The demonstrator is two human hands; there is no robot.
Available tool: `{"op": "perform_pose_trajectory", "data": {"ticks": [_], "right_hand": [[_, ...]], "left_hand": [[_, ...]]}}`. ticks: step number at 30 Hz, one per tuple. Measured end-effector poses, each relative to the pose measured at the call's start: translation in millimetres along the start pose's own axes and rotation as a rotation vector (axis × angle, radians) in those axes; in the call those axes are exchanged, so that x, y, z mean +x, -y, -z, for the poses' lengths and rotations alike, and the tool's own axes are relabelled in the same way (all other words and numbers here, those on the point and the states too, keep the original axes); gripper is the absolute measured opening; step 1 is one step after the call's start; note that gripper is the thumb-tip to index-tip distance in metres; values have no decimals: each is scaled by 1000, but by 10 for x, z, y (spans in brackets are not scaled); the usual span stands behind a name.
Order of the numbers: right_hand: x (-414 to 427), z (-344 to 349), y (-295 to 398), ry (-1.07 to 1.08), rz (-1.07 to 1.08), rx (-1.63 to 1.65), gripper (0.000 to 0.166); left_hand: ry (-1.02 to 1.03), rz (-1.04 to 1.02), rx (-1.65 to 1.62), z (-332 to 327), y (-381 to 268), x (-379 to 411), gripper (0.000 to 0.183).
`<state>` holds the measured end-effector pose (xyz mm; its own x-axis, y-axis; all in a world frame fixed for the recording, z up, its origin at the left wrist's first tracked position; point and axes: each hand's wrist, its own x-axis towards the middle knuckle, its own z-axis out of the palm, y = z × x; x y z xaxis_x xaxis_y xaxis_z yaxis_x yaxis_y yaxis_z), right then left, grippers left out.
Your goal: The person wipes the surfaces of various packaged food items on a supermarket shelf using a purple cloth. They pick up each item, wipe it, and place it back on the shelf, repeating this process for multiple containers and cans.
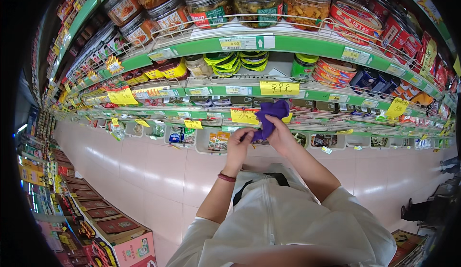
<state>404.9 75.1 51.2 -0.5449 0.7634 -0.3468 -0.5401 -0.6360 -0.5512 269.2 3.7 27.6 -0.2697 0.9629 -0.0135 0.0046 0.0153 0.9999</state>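
Note:
A purple cloth [269, 117] is bunched up between my two hands in front of the shelves. My left hand [239, 145] pinches its lower left end with thumb and fingers. Around the cloth's right side closes my right hand [279, 133], the thumb lying on top of it. Behind the cloth, partly covered by it, a yellow price card [242, 116] hangs from a green shelf edge. Flat cans [300, 104] stand on the shelf just beyond my hands.
Plastic jars of pickles [257, 4] fill the upper shelf behind a wire rail [248, 16]. Oval red cans [356, 16] are stacked to their right. Low bins [212, 142] hold packets along the bottom. Stacked cartons [133, 247] stand at lower left. Other people's legs [417, 209] show at the right.

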Motion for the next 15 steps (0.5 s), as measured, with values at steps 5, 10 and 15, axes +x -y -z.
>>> {"op": "perform_pose_trajectory", "data": {"ticks": [5,10,15], "right_hand": [[61,-87,12,22,34,-174,31],[136,-37,7,78,24,-53,39],[289,242,-54,228,127,-493,39]], "left_hand": [[-9,-97,171,124,-5,21,20],[-29,67,-96,-38,-241,74,27],[-166,-207,160,-69,-302,295,17]]}}
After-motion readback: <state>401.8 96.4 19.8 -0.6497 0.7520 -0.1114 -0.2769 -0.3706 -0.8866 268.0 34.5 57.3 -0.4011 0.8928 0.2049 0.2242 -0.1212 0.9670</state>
